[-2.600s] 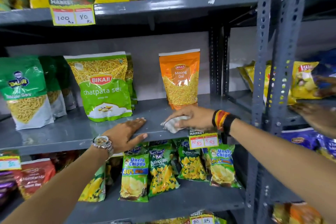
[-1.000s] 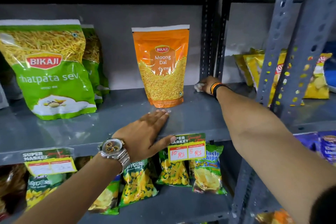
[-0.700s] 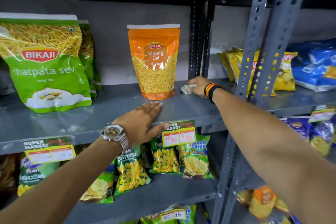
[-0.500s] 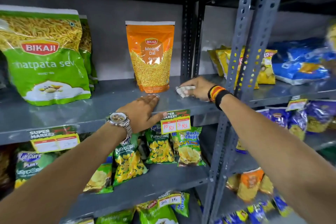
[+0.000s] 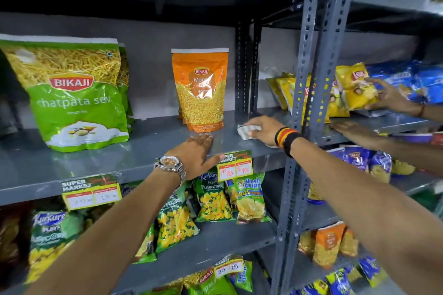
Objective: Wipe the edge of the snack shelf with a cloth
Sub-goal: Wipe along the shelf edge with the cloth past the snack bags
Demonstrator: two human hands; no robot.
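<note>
Orange "BIKAJI Moong Dal" pouch [image 5: 201, 90] upright on the grey snack shelf [image 5: 148, 146], taken here as the landmark. Left of it, well apart, a big green "BIKAJI chatpata sev" bag [image 5: 72, 93], also upright, with a second green bag tucked behind. Just right of the pouch and slightly nearer the front, the right hand [image 5: 262, 130] pressed down on the shelf, fingers curled over a crumpled white cloth [image 5: 245, 131]; red, yellow and black bands [image 5: 286, 137] on that wrist. In front of the pouch, close to its base, the left hand [image 5: 195, 153] lying flat and empty on the shelf with fingers spread, thumb hooked over the front lip; a metal wristwatch [image 5: 170, 165] on that wrist.

Below the pouch, clipped to the shelf lip, a "SUPER MARKET" price tag [image 5: 235, 165] reading "10 RS" and "5 RS". Further left on the same lip, another "SUPER MARKET" tag [image 5: 91, 190], figures blurred. Under the pouch, on the lower tier, green "Kurkure Puffcorn" packets [image 5: 212, 199] and an "Uncle Chipps" packet [image 5: 249, 199]. Lower again, a tag reading "20" and "15" [image 5: 227, 268].

Right of the pouch, a perforated grey upright [image 5: 304, 84] cutting across the view, partly masking yellow chip bags [image 5: 354, 86] in the next bay. Beyond it, another person's two hands [image 5: 388, 96], one touching a yellow bag, the other flat on that bay's shelf.
</note>
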